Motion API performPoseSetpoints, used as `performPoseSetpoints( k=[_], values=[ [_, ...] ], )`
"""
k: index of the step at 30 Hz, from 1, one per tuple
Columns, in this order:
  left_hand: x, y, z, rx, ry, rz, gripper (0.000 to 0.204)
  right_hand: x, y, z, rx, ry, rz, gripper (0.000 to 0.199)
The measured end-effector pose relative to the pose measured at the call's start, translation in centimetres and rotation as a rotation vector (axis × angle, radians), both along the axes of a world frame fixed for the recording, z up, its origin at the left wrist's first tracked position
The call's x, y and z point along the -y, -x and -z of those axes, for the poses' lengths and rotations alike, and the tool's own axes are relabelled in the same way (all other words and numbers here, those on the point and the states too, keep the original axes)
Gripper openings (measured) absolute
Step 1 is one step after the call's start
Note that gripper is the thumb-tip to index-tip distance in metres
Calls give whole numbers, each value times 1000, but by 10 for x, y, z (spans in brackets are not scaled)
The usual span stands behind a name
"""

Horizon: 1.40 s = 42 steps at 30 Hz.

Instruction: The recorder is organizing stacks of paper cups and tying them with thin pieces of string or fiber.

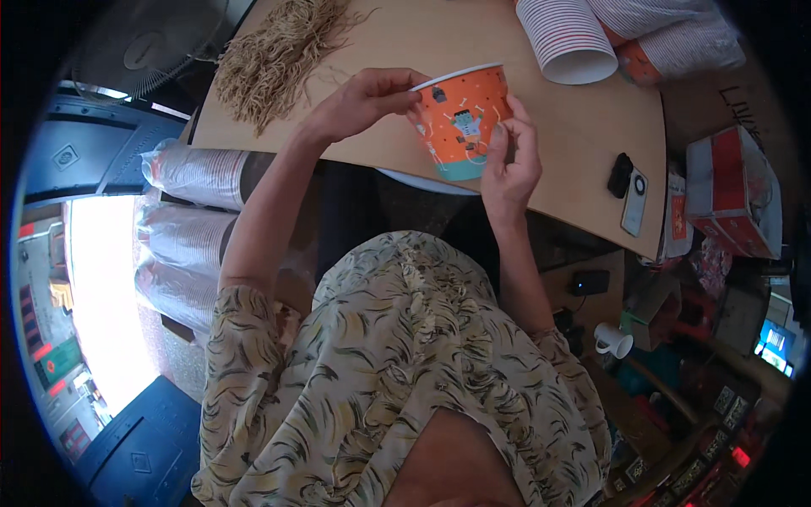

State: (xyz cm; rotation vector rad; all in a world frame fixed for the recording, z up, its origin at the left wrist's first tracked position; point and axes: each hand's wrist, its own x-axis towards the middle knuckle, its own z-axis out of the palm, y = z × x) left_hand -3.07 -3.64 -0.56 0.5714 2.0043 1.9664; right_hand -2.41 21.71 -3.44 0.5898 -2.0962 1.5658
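Note:
Above the near edge of the table, both hands hold an orange paper bucket [463,118] with cartoon figures, a teal band at its base and a white rim. It is tilted a little, and I cannot see inside it. My left hand [365,103] is closed on the rim at its left side, thumb and fingers pinching it. My right hand [514,160] grips the right side, with the thumb in front and the fingers partly hidden behind. A tan bundle of string ties [274,63] lies on the table to the left of the bucket.
On the wooden table [583,160] are a stack of nested paper buckets [570,42], bagged stacks [688,51], a phone [634,205] and a small black case [620,175]. More wrapped stacks [190,232] stand at left. A white mug [612,340] and red-white box [726,190] are at right.

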Motion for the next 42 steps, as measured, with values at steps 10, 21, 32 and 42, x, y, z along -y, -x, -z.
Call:
performPoseSetpoints(
  k=[10,21,32,42],
  values=[
    [13,-5,22,75,-8,-157,41,4,17,6,118,-44,20,22],
    [5,0,23,262,-202,-123,37,5,19,0,205,-12,47,19],
    [0,1,35,304,-339,-132,35,5,19,1,183,-39,46,18],
    [-24,-1,22,441,-274,-399,24,5,16,5,163,-13,23,15]
  ],
)
